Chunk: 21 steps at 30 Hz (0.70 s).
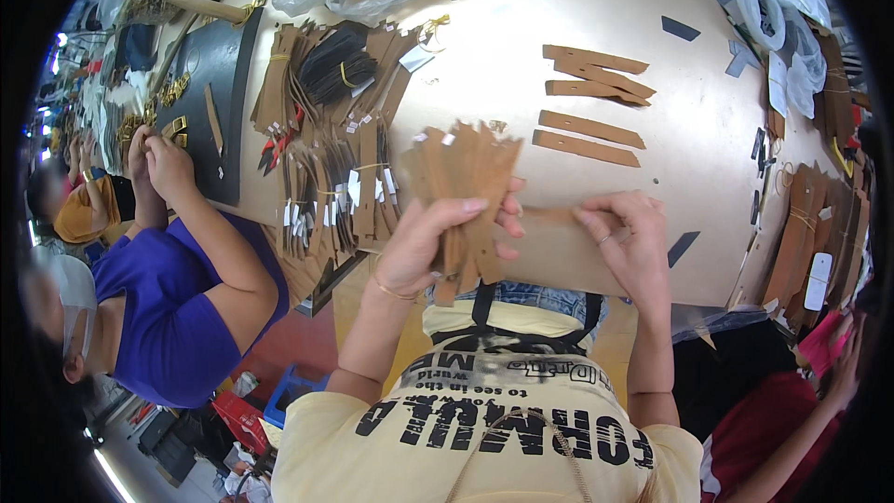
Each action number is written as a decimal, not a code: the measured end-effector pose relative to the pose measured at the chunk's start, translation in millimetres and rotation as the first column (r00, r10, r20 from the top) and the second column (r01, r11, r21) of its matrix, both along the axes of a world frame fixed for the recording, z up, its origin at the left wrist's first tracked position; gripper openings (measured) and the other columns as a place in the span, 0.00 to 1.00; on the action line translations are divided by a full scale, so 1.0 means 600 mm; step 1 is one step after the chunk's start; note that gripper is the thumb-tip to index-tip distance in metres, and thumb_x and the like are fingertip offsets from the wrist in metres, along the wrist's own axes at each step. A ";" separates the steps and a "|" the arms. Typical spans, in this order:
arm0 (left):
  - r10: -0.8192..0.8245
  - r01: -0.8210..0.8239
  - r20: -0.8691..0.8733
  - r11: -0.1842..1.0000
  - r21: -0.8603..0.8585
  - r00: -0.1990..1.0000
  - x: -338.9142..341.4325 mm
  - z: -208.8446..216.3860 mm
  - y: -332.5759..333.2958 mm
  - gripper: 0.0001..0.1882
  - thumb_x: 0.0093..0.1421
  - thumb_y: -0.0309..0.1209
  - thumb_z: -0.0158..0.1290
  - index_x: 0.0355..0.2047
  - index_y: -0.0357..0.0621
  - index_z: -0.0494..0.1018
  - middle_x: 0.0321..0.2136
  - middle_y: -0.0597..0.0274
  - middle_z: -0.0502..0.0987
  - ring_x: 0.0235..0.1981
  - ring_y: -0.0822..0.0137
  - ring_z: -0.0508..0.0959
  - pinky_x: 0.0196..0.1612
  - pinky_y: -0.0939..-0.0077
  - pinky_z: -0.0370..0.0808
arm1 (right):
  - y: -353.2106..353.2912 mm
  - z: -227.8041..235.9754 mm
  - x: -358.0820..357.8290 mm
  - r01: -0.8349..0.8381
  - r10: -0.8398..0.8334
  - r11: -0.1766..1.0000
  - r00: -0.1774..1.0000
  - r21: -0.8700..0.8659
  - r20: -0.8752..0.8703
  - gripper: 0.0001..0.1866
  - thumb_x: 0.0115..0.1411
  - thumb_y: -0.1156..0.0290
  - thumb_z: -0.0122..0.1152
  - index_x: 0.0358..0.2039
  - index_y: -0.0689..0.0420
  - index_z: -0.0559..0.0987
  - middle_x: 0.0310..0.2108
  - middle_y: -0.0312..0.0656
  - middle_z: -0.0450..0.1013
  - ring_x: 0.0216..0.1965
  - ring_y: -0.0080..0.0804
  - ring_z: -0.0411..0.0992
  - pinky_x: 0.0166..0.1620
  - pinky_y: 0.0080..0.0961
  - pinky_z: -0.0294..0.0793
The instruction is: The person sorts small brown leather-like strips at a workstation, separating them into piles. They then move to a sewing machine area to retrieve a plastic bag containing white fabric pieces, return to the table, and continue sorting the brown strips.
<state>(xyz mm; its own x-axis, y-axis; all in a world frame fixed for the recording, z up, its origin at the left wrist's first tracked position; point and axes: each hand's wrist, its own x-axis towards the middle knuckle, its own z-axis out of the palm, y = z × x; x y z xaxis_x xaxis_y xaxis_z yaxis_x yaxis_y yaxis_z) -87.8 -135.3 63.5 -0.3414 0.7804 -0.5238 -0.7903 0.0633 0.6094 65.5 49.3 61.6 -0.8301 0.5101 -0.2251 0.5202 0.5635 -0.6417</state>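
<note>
Here's the left hand, its grip wrapped firmly round a fanned bundle of brown strips, thumb laid across the front, the whole sheaf held above the near side of the bench. Over on the right hand, the grip is a narrow pinch, thumb against fingers, on the end of a single brown strip, blurred, reaching left toward that sheaf. Beyond the right hand, an upper group of strips lies overlapping, and nearer sits a lower pair, side by side, just apart. Look left: heaped brown strips with white tags, a banded black bundle on top, red-handled pliers alongside. And further left, a co-worker in purple, both hands together by a dark board!
</note>
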 end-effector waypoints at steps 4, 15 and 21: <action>-0.084 0.084 0.005 0.996 -0.010 0.996 0.022 -0.010 0.019 0.23 0.61 0.30 0.48 0.53 0.25 0.65 0.44 0.46 0.74 0.37 0.60 0.79 0.34 0.66 0.83 | 0.001 -0.005 0.021 0.141 -0.086 0.963 0.969 0.229 -0.233 0.12 0.54 0.67 0.67 0.37 0.57 0.81 0.32 0.40 0.75 0.33 0.31 0.70 0.44 0.28 0.65; -0.170 0.164 -0.033 0.977 -0.136 0.985 0.052 -0.032 0.010 0.18 0.62 0.26 0.52 0.50 0.29 0.65 0.38 0.50 0.77 0.34 0.61 0.81 0.35 0.69 0.82 | -0.059 -0.012 0.043 0.151 -0.296 0.905 0.895 -0.397 -0.333 0.06 0.53 0.76 0.66 0.29 0.61 0.78 0.32 0.40 0.75 0.32 0.22 0.70 0.39 0.20 0.67; -0.316 0.266 -0.172 0.928 -0.261 0.933 0.036 -0.043 0.001 0.17 0.62 0.25 0.54 0.49 0.31 0.67 0.36 0.53 0.78 0.35 0.62 0.82 0.38 0.71 0.81 | -0.085 -0.053 0.064 0.378 -0.355 0.924 0.793 -0.057 -0.495 0.06 0.52 0.75 0.67 0.31 0.60 0.79 0.33 0.40 0.75 0.35 0.31 0.72 0.41 0.25 0.69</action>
<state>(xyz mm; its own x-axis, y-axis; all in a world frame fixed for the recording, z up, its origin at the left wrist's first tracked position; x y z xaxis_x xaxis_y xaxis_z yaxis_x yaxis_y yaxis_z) -66.4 -134.9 37.5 -0.2373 0.7287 -0.6424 -0.5734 0.4288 0.6981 104.1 -2.0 29.9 -0.5729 0.7980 0.1870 0.3191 0.4273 -0.8459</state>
